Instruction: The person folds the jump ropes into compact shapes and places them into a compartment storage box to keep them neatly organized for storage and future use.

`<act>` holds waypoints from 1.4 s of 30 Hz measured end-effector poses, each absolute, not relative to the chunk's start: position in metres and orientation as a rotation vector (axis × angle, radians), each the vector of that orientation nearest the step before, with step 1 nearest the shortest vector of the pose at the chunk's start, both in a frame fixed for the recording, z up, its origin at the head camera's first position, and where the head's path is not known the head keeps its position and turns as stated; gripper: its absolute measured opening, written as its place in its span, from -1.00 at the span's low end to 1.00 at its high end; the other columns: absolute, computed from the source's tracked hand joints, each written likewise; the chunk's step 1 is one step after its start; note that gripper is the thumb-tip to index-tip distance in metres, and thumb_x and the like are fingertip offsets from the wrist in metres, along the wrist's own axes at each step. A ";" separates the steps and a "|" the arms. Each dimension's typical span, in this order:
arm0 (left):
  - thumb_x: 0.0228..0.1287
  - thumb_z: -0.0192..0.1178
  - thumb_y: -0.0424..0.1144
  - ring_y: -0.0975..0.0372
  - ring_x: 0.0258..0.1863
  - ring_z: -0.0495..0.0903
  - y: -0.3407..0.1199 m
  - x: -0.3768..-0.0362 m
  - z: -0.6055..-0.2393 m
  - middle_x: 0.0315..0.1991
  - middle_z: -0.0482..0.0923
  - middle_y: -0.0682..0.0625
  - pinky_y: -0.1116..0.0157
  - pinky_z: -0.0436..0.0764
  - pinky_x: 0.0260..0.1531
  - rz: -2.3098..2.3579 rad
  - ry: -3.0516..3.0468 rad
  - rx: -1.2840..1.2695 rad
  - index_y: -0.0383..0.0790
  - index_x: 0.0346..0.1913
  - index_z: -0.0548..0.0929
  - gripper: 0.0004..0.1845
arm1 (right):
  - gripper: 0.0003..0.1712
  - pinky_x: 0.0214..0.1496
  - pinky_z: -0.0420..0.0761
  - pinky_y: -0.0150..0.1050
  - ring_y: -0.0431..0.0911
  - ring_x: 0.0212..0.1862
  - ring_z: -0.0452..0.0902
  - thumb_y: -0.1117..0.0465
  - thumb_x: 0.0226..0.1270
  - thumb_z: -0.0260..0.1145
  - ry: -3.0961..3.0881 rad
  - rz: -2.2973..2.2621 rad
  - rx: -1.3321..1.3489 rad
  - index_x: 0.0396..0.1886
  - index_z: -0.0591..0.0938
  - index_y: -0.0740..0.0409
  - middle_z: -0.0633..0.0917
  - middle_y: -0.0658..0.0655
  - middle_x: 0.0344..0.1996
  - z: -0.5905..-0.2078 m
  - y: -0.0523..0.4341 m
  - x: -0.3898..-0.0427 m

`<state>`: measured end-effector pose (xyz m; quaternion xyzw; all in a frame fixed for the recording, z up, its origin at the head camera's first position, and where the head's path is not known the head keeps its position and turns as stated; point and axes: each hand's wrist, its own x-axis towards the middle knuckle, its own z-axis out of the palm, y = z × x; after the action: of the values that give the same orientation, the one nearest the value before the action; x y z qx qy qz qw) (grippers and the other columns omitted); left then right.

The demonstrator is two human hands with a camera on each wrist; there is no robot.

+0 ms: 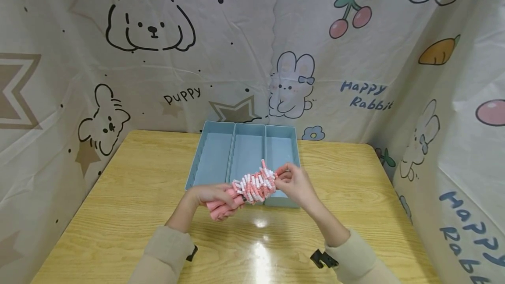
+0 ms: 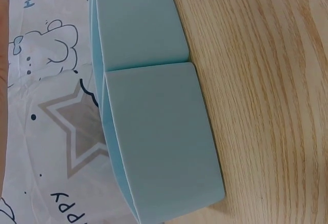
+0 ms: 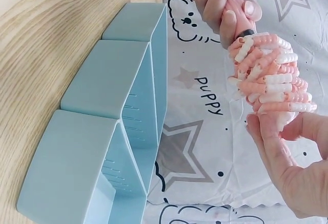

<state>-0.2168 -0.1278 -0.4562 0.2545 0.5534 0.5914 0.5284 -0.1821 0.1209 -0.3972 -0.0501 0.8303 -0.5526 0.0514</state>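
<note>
Hands work together over the near edge of the blue three-compartment tray (image 1: 215,152), holding a bundled pink-and-white beaded skipping rope (image 1: 254,185) above the wooden table (image 1: 130,187). The left hand (image 1: 215,196) has its fingers wrapped round the pink handles (image 1: 221,209) at the bundle's near end, while the right hand (image 1: 293,183) pinches the far end of the coiled beads between thumb and fingertips (image 3: 266,126), as the right wrist view shows clearly. By the look of it the step in hand is gathering and tidying the loops into a compact bundle, held in the air just in front of the middle and right compartments and not yet resting in any of them. The next move probably calls for keeping the loops tight so none slip loose. Both forearms reach forward from sleeved elbows, wrists angled inward toward each other, the right slightly higher than the left.
</note>
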 end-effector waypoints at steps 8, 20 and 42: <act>0.13 0.00 -0.37 0.30 -0.70 0.41 -0.132 -0.219 -0.453 -0.59 0.45 -0.02 0.35 0.44 -0.69 1.407 1.369 0.598 -0.30 -0.20 0.46 -0.83 | -0.83 -0.28 0.58 -0.25 -0.03 -0.36 0.60 0.42 0.15 0.18 2.440 -1.617 -0.111 -0.22 0.52 0.34 0.64 0.12 -0.49 -0.392 0.126 -0.187; 0.14 -0.01 -0.38 0.30 -0.69 0.42 -0.132 -0.218 -0.454 -0.60 0.45 -0.01 0.37 0.46 -0.67 1.359 1.374 0.616 -0.27 -0.23 0.45 -0.87 | -0.65 -0.44 0.54 -0.30 -0.07 -0.44 0.60 0.48 0.14 0.14 2.349 -1.628 -0.101 -0.03 0.45 0.29 0.63 0.17 -0.49 -0.394 0.127 -0.188; 0.12 0.04 -0.35 0.29 -0.70 0.43 -0.138 -0.219 -0.454 -0.61 0.45 -0.01 0.37 0.47 -0.69 1.337 1.385 0.624 -0.31 -0.24 0.46 -0.86 | -0.56 -0.20 0.60 -0.19 -0.05 -0.31 0.55 0.55 0.14 0.06 2.214 -1.638 -0.238 0.07 0.37 0.36 0.58 0.22 -0.32 -0.400 0.133 -0.192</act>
<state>-0.2187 -0.1377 -0.4540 0.2613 0.5803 0.5602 0.5303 -0.1923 0.1334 -0.4000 -0.0846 0.7866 -0.5821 0.1877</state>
